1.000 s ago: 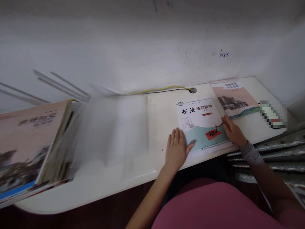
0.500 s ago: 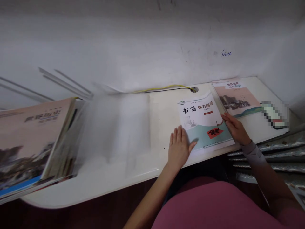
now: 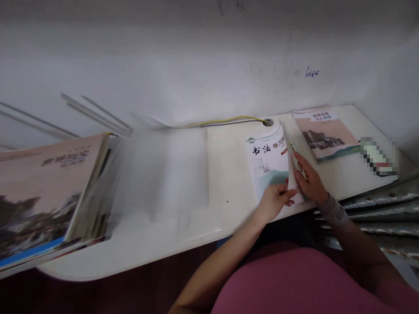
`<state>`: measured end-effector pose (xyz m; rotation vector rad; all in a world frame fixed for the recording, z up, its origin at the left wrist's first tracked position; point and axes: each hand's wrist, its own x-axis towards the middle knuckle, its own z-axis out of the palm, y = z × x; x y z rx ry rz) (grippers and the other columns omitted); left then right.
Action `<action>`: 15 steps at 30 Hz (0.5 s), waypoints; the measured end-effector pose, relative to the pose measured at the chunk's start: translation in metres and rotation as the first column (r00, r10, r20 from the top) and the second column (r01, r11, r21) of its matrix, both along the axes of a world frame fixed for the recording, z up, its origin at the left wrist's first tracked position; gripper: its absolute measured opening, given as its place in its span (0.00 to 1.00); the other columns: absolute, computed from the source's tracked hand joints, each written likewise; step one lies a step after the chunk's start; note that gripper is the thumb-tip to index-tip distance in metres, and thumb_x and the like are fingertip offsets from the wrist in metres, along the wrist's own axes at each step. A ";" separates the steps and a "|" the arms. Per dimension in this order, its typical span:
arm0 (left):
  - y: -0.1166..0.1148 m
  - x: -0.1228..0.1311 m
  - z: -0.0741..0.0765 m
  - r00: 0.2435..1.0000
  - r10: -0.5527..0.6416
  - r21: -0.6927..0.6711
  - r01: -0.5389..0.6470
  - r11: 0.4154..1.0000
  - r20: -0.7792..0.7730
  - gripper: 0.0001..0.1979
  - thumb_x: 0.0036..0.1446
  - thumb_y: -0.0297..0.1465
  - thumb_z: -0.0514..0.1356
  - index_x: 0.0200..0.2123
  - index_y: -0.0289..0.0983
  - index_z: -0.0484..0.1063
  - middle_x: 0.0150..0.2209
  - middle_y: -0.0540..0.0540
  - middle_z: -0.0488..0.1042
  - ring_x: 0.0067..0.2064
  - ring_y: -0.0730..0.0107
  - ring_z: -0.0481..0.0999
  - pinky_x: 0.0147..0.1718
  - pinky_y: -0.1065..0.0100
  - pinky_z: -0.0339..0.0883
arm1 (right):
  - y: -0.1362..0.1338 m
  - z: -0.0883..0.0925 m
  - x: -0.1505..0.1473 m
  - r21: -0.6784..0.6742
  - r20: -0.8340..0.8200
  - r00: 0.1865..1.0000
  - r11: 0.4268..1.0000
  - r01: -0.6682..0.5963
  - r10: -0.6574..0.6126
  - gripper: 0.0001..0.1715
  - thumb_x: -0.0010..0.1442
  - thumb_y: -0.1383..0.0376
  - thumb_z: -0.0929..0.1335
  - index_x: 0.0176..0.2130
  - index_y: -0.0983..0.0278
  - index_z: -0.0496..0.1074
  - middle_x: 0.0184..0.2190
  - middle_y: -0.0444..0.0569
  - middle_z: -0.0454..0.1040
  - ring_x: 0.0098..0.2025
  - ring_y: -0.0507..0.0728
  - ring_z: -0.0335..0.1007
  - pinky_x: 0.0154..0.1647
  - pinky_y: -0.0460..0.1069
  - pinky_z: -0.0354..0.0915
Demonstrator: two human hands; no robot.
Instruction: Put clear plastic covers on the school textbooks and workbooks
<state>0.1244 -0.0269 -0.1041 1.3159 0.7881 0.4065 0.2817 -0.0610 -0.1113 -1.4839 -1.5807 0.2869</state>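
I judge the white-and-green paper workbook (image 3: 266, 163) mid-opening just beyond my left grip (image 3: 275, 200), which pinches its lifted edge, my right grip (image 3: 309, 181) loosely spread against it, calling for a leftward turn.

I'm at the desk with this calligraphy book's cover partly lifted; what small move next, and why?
Probably swing the cover farther left with your left hand: its right side is curled up, your left hand seems to pinch its lower right edge, and your right hand is beside the opening.
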 end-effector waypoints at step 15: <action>0.005 -0.022 -0.001 0.981 0.091 0.443 -0.007 0.897 -0.170 0.23 0.62 0.47 0.49 0.25 0.36 0.66 0.20 0.50 0.69 0.23 0.70 0.73 0.23 0.70 0.67 | -0.009 0.026 -0.001 -0.118 0.520 0.842 0.988 -0.098 0.146 0.35 0.64 0.53 0.60 0.66 0.61 0.50 0.67 0.56 0.50 0.69 0.63 0.38 0.64 0.64 0.50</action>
